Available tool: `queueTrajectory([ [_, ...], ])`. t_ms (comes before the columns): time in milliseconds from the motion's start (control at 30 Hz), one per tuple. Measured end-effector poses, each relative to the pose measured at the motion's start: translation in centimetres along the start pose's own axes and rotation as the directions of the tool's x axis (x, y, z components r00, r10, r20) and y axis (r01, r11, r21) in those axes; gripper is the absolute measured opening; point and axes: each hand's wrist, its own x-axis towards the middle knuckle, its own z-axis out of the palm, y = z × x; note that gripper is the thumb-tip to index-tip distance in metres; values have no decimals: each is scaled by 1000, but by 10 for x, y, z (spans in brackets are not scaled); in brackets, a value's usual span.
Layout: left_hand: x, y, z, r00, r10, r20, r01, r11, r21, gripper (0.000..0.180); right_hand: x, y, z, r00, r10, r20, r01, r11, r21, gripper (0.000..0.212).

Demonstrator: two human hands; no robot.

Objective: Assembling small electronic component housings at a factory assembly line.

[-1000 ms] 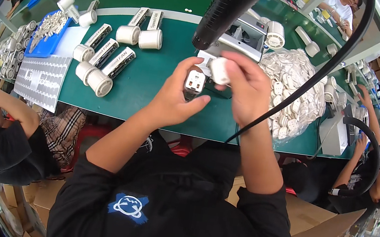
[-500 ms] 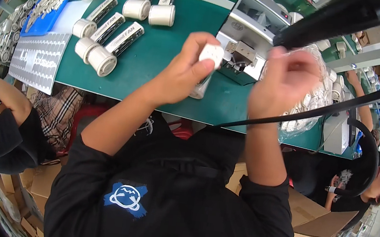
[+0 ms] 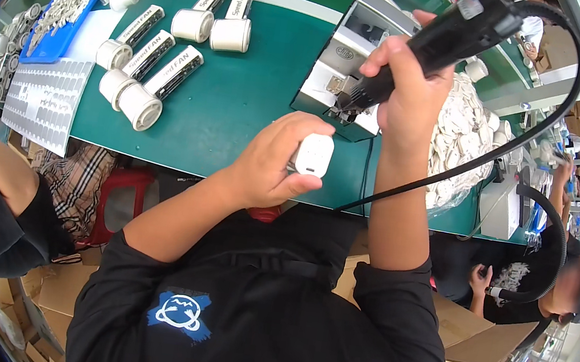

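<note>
My left hand point(image 3: 264, 157) is closed round a white plastic housing point(image 3: 314, 156), whose rounded oblong end with a small dark slot faces up. It is held just over the table's near edge. The rest of the housing is hidden in the palm. My right hand point(image 3: 413, 87) grips a black electric screwdriver point(image 3: 465, 22), tilted with its lower end down at the front of a grey screw feeder point(image 3: 343, 55). The bit's exact contact is too small to make out. A black cable point(image 3: 468, 164) loops from the screwdriver's top down across my right forearm.
Several white cylindrical fans with handles point(image 3: 140, 109) lie on the green table point(image 3: 226, 110) at left. Beyond them are a blue tray point(image 3: 58, 22) of small parts and a grey sheet point(image 3: 45, 101). White parts in a clear bag point(image 3: 460, 141) sit at right. People work on both sides.
My right hand, empty and raised before, now grips the screwdriver and has brought it down to the feeder. My left hand has moved nearer to me with the housing, turning its end upward.
</note>
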Motion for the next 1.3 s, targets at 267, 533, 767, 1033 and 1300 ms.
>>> queueTrajectory([
  [267,8,-22,-3,949,-234,-211,153,928,-340,57,-26,-9,-5,993,91,73,-90,996,-18,43],
  [533,2,-20,1,963,-230,-141,199,958,-205,61,-7,3,-3,997,-57,51,57,998,-10,41],
  [767,3,-20,1,964,-213,-162,178,961,-210,58,-16,1,-7,989,78,122,-80,997,16,42],
  [1033,18,-2,5,976,-201,-88,199,979,-33,52,-13,-69,8,956,-181,232,100,941,322,46],
  [1300,21,-6,6,985,-151,-82,154,988,30,50,-17,-70,29,969,-113,218,83,986,142,45],
])
